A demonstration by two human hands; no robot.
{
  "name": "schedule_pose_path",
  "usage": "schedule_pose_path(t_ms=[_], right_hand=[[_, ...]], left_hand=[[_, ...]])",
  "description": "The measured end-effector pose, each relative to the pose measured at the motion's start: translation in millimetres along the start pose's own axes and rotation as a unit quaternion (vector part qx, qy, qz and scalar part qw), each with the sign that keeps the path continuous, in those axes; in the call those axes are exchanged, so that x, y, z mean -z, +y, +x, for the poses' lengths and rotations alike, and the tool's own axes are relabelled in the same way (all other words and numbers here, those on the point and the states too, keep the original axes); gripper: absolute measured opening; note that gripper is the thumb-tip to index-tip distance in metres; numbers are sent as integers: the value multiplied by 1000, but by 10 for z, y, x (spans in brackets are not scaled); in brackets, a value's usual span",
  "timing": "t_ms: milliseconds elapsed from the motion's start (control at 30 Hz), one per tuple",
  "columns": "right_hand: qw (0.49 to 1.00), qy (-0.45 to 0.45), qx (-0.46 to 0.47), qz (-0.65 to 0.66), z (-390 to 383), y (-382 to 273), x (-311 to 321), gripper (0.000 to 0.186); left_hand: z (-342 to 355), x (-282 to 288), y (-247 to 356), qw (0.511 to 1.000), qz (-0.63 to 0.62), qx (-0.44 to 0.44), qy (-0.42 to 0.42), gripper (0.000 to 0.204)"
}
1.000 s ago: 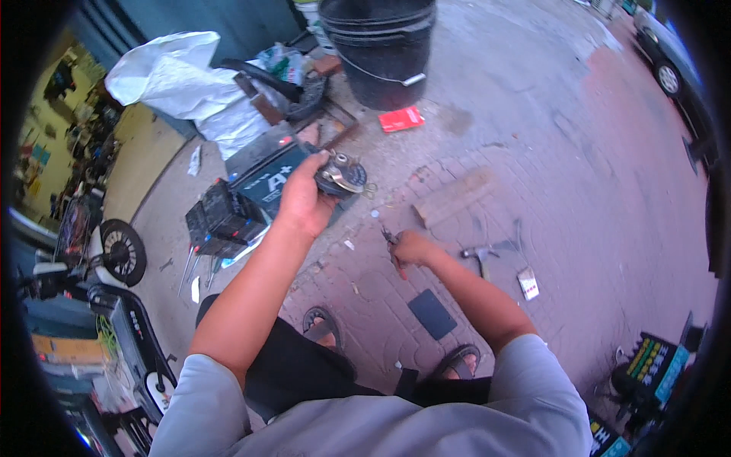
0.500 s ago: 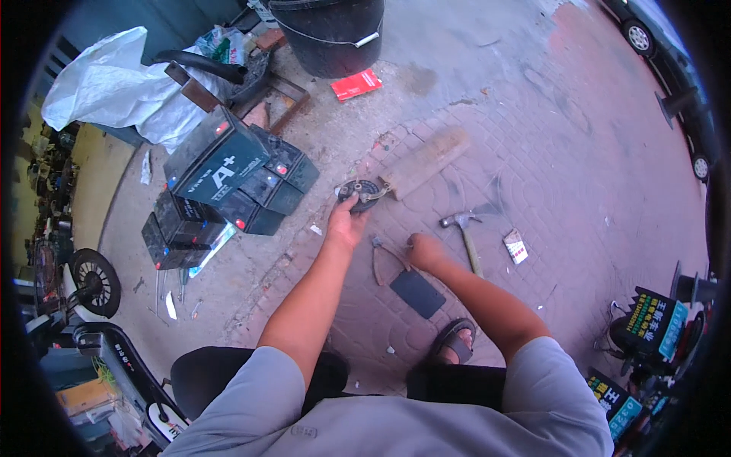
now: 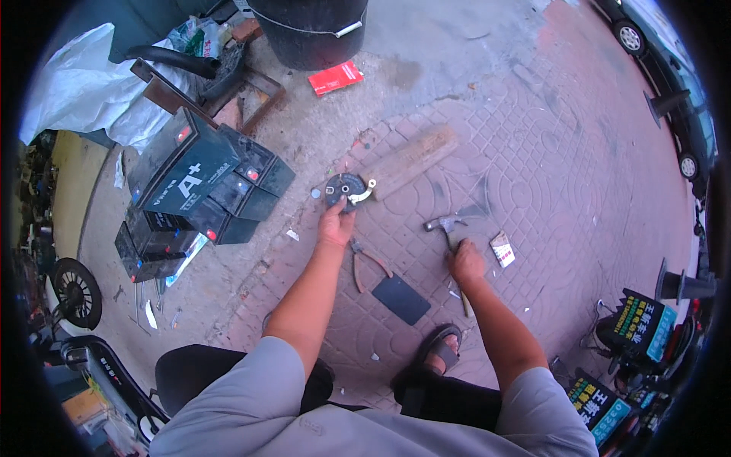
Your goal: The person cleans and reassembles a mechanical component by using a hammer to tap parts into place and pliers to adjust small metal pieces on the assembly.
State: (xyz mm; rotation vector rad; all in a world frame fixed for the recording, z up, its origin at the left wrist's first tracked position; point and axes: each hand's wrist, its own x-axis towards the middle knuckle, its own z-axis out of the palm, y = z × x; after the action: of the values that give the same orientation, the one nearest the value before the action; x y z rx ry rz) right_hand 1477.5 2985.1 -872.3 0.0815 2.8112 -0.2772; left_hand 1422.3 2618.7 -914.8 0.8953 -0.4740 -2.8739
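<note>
Left hand out on the paved ground, fingers clamped on a dark round disc beside a wooden plank. Right hand closed round a hammer handle, head resting on the ground. Pliers lying between. Striking seemingly not yet begun.

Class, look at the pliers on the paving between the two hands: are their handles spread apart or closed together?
Spread apart. The pliers lie flat on the bricks, their two handles splaying in a V toward the dark flat plate.
</note>
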Motion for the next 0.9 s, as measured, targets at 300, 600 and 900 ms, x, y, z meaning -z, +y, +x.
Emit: schedule_pose_path(t_ms=[300, 600, 900], right_hand=[[993, -34, -2, 115, 41, -186, 229, 39], [934, -3, -9, 358, 31, -854, 402, 31], [952, 68, 217, 206, 119, -1655, 968, 34]], left_hand=[[-134, -190, 113, 986, 165, -4, -6, 49], [-232, -361, 131, 945, 322, -22, 48, 56], [-168, -402, 203, 939, 336, 27, 69, 51]])
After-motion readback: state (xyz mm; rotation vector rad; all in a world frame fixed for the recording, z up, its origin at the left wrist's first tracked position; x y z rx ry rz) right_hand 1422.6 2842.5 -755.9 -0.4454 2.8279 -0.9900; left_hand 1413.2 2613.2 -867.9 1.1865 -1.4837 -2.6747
